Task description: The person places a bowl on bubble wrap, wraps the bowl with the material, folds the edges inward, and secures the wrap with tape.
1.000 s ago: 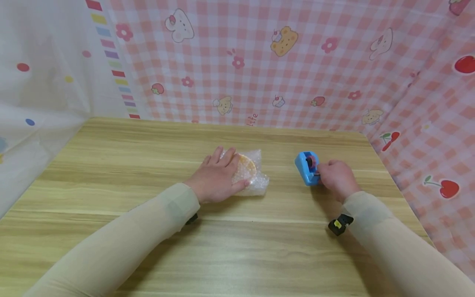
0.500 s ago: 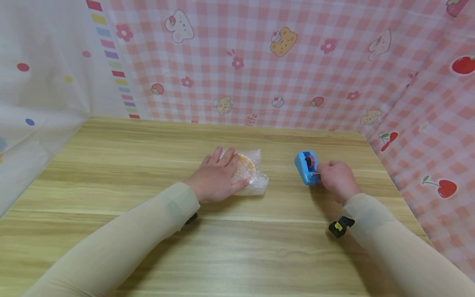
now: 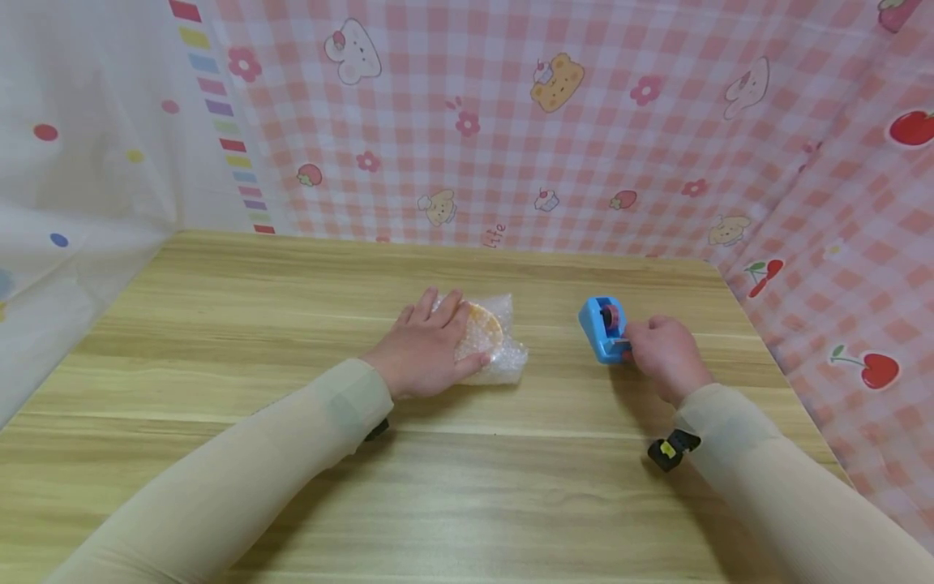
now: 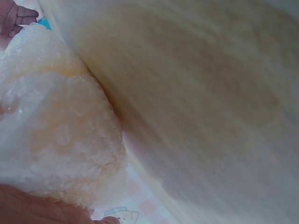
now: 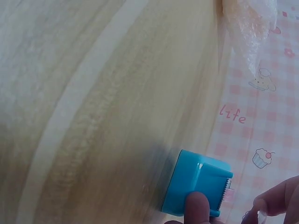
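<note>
My left hand (image 3: 423,349) lies with spread fingers on a bubble-wrapped bundle (image 3: 499,369); a round, orange-patterned thing shows through the wrap. In the left wrist view the bundle (image 4: 60,130) looks puffed and loosely folded. A blue tape dispenser (image 3: 594,328) with a small pink roll (image 3: 611,318) stands to its right on the table. At the dispenser's cutter end is my right hand (image 3: 667,349). The right wrist view shows one finger (image 5: 197,207) against the dispenser's front, below its toothed cutter (image 5: 224,194), while other fingertips pinch the clear tape end (image 5: 261,215).
The wood-grain table (image 3: 467,487) stretches in front of both arms. A pink checked cloth (image 3: 467,162) hangs along its back and right sides, and a white dotted cloth (image 3: 80,146) at the left. A black camera (image 3: 671,450) sits under the right wrist.
My right wrist has shifted very slightly right and toward me, the fingers staying at the dispenser's cutter end. The left hand and the bundle have stayed put.
</note>
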A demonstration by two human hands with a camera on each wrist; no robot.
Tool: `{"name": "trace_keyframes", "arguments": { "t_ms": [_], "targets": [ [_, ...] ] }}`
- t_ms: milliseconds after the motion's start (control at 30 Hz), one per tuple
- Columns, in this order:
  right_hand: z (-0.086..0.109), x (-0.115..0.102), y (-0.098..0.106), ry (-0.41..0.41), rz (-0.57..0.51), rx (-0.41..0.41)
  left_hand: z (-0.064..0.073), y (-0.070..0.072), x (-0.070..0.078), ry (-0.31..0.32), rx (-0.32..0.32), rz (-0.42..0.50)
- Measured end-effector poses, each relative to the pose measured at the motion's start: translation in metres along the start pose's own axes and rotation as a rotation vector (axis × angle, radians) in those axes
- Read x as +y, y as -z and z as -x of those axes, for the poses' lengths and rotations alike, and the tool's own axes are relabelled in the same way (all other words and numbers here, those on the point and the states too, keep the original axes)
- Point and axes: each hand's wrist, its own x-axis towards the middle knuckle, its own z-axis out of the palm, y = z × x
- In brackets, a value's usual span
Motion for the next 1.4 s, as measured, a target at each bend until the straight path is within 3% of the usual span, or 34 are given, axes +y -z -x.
{"name": "trace_keyframes", "arguments": {
  "t_ms": [533, 933, 1400],
  "targets": [
    [0.006, 0.001, 0.002, -0.001, -0.016, -0.023, 0.0, 0.001, 0.001, -0.001, -0.006, 0.003],
    [0.006, 0.007, 0.007, 0.061, -0.002, -0.033, 0.0, 0.0, 0.001, 0.008, -0.017, 0.019],
    [0.008, 0.015, 0.013, 0.039, -0.013, -0.122, 0.002, 0.002, 0.001, 0.011, -0.016, 0.02]
  ]
}}
